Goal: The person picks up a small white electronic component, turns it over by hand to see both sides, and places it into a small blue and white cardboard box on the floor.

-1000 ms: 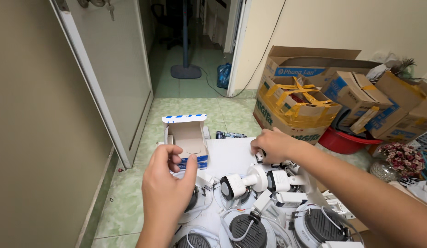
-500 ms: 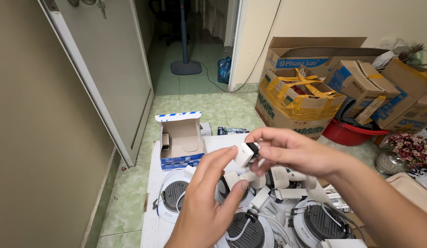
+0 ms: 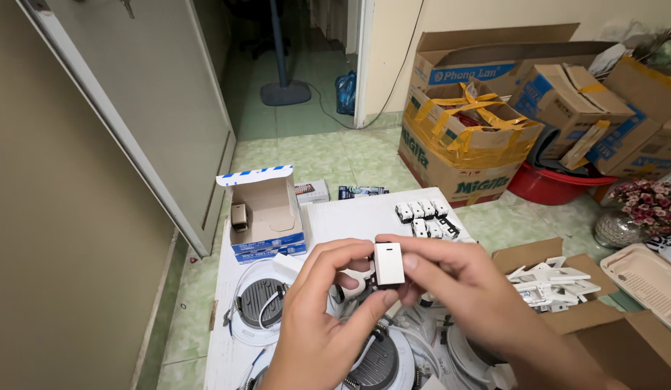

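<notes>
Head view: centre-low of frame, left hand (image 3: 317, 328) & right hand (image 3: 462, 292) meet on a small white switch module (image 3: 388, 264), pinched betw. thumbs and fingertips of both, other fingers loosely curled. Below them, round white downlights (image 3: 259, 307) on a white board (image 3: 350, 217). Upper left of centre: open small box (image 3: 267, 217). More white modules (image 3: 425, 217) right of centre; cardboard cartons (image 3: 465, 144) upper right.

open small box (image 3: 267, 217), red basin (image 3: 548, 189), taped cardboard boxes (image 3: 465, 144).
</notes>
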